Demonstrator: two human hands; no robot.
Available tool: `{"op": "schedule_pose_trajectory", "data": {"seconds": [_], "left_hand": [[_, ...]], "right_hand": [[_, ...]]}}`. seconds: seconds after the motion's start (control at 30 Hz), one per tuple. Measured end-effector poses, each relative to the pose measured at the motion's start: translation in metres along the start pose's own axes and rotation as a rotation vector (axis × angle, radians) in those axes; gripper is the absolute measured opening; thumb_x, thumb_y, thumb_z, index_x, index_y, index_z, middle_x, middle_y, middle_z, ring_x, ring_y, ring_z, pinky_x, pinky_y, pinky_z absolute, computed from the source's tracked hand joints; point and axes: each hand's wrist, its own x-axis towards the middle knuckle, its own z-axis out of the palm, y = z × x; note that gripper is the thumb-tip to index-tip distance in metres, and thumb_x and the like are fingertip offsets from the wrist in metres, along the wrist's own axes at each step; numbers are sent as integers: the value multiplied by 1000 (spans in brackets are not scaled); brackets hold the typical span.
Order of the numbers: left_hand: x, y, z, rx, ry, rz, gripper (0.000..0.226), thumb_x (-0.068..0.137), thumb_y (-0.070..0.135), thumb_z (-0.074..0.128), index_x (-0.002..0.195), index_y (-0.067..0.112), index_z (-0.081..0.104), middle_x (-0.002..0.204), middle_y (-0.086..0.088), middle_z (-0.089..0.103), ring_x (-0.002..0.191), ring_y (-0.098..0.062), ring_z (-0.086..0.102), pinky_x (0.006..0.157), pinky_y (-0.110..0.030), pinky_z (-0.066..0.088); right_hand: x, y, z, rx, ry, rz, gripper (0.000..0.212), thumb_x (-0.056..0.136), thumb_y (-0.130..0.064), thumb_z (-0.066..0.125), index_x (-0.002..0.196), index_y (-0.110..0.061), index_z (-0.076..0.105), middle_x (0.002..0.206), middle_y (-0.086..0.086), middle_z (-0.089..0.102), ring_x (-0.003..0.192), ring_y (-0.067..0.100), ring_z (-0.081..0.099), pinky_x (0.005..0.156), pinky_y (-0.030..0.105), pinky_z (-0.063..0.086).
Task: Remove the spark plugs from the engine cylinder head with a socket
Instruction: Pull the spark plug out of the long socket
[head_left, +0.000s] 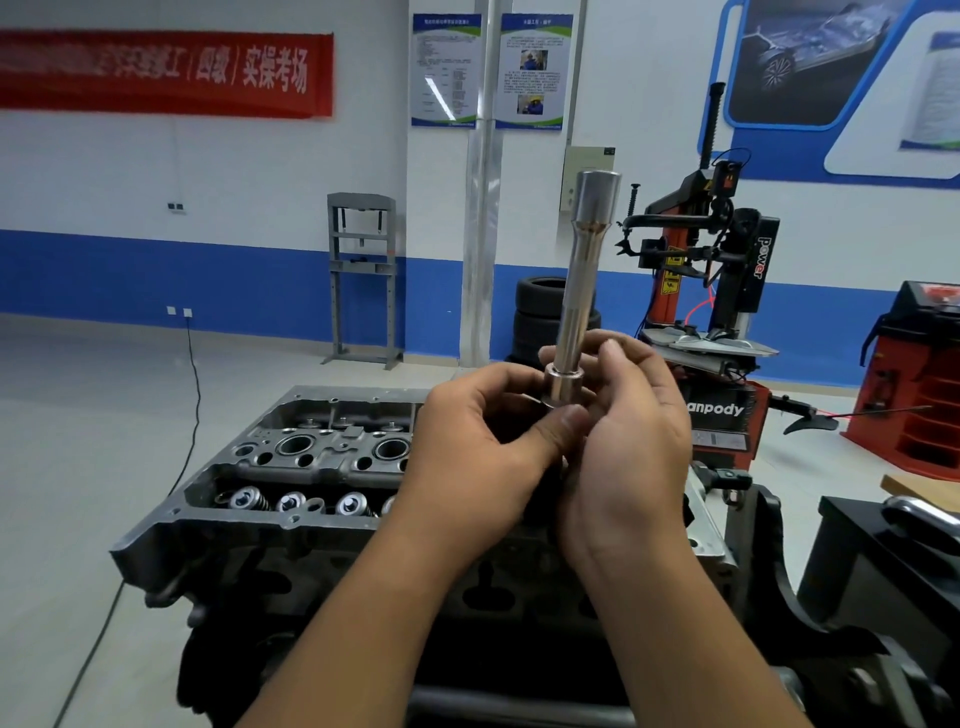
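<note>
A long chrome spark plug socket (581, 280) stands upright in front of me, its wide end at the top. My left hand (483, 447) grips its lower collar with thumb and curled fingers. My right hand (628, 436) wraps its fingers round the shaft just above the collar. Below the hands lies the grey engine cylinder head (291, 467), with round plug wells and valve springs showing on its left part. Its right part is hidden behind my hands. No spark plug is visible.
The cylinder head sits on a dark engine stand (779, 597). A red and black tyre changer (717, 291) stands behind on the right, next to stacked tyres (535, 312). A grey press frame (361, 275) stands by the wall, and a black cable (195, 395) runs across the floor.
</note>
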Motion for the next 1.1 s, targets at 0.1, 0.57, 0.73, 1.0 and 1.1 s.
{"op": "schedule_pose_trajectory", "data": {"seconds": [0.1, 0.57, 0.73, 1.0, 1.1], "left_hand": [[-2, 1, 3, 20, 38, 2, 24, 86, 19, 85, 104, 34, 79, 91, 9, 81, 88, -7, 78, 77, -25, 64], [-2, 3, 4, 126, -85, 75, 31, 109, 14, 54, 130, 29, 71, 109, 7, 79, 107, -12, 74, 95, -40, 62], [-1, 4, 1, 35, -38, 21, 31, 110, 10, 51, 121, 29, 74, 111, 10, 79, 109, -7, 73, 100, -38, 59], [-2, 0, 2, -6, 67, 33, 21, 98, 10, 72, 112, 26, 73, 99, 5, 81, 95, -11, 78, 85, -34, 65], [-1, 4, -1, -112, -18, 7, 34, 101, 4, 65, 120, 32, 67, 107, 3, 81, 103, -13, 78, 86, -29, 64]], "right_hand": [[2, -1, -5, 46, 95, -21, 30, 90, 8, 50, 84, -17, 66, 73, 3, 71, 63, 16, 68, 56, 31, 57], [-9, 2, -1, -216, 51, -283, 30, 84, -9, 84, 98, -21, 61, 79, 0, 72, 73, 15, 74, 68, 23, 58], [-7, 3, 0, -253, 34, -228, 23, 99, -3, 64, 101, -25, 61, 78, -3, 72, 77, 12, 74, 70, 22, 56], [-12, 4, 5, -199, -59, -193, 31, 86, -14, 80, 106, -33, 65, 94, 6, 75, 85, 26, 78, 73, 36, 63], [-12, 5, 6, -171, -109, -185, 27, 100, -9, 65, 114, -32, 66, 100, 6, 78, 95, 19, 77, 78, 28, 60]]}}
